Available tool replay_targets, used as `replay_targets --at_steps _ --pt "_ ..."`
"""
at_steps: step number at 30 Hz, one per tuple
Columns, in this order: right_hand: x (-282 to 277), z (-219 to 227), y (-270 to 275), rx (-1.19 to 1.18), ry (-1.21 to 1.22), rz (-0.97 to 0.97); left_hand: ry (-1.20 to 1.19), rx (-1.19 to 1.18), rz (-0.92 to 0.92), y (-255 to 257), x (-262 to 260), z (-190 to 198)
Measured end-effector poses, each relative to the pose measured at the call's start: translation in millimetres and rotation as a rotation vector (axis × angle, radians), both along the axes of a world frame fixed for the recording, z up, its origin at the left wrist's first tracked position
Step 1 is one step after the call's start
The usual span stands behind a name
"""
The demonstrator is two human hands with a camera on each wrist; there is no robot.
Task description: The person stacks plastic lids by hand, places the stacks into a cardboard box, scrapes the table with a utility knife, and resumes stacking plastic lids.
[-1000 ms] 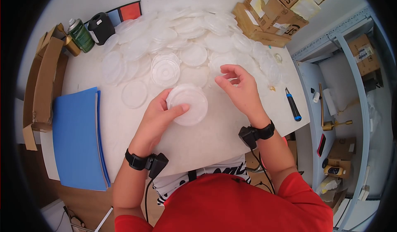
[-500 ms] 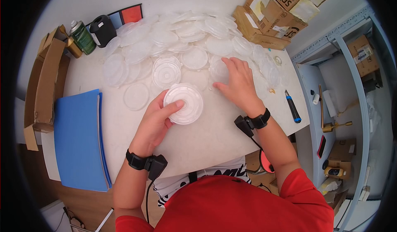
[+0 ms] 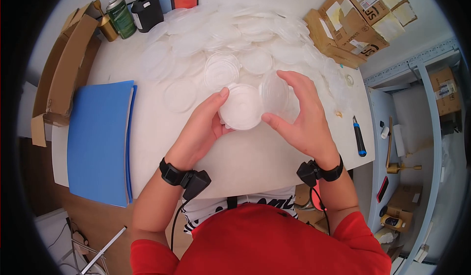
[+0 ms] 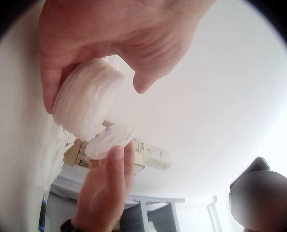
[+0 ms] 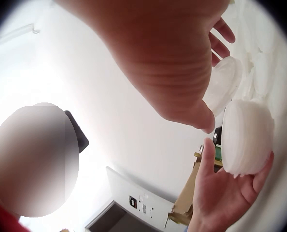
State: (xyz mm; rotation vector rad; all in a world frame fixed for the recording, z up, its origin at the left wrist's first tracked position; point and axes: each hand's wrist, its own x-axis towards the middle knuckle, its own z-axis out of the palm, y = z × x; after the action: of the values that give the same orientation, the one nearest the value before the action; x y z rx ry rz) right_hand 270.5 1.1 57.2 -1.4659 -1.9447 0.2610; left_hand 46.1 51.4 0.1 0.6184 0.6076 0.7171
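Observation:
A thick stack of round clear plastic lids (image 3: 240, 109) rests in my left hand (image 3: 198, 128), its fingers curled beneath and around the side. The left thumb is up off the top face, as the left wrist view of the stack (image 4: 88, 101) shows. My right hand (image 3: 309, 120) holds a single lid (image 3: 274, 92) by its edge between thumb and fingers, tilted upright just right of the stack. That lid (image 5: 225, 79) appears in the right wrist view, partly hidden by the hand. A loose lid (image 3: 222, 70) lies on the table beyond the stack.
Heaped lids (image 3: 230, 32) cover the back of the white table (image 3: 235, 167). A blue folder (image 3: 100, 142) and an opened cardboard box (image 3: 68, 79) lie at left. On the right are a utility knife (image 3: 359, 137) and stacked cartons (image 3: 351, 27), with a shelf unit (image 3: 427, 128) beyond.
My right hand has picked up a lid from the table and brought it beside the stack. The left thumb has moved off the stack's top face. The head view has shifted slightly.

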Motion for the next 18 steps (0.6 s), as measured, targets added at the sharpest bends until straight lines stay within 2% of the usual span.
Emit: replay_targets --at_steps 1,4,7,10,18 --pt "-6.9 1.8 -3.2 0.039 -0.030 0.073 0.003 -0.003 0.007 0.0 0.2 0.6" --pt "-21.0 2.1 -7.2 0.026 -0.098 0.110 -0.050 0.001 0.020 -0.3 1.4 2.3" --pt "-28.5 -1.6 -4.7 0.033 -0.165 0.127 -0.050 -0.016 0.050 0.3 1.9 -2.3" --pt "-33.3 -2.5 -2.9 0.043 -0.242 0.131 -0.075 0.020 -0.003 1.7 -0.6 -5.1" --pt "-35.5 -8.6 -1.7 0.067 -0.282 0.127 -0.058 0.060 -0.023 1.0 1.6 -5.1"
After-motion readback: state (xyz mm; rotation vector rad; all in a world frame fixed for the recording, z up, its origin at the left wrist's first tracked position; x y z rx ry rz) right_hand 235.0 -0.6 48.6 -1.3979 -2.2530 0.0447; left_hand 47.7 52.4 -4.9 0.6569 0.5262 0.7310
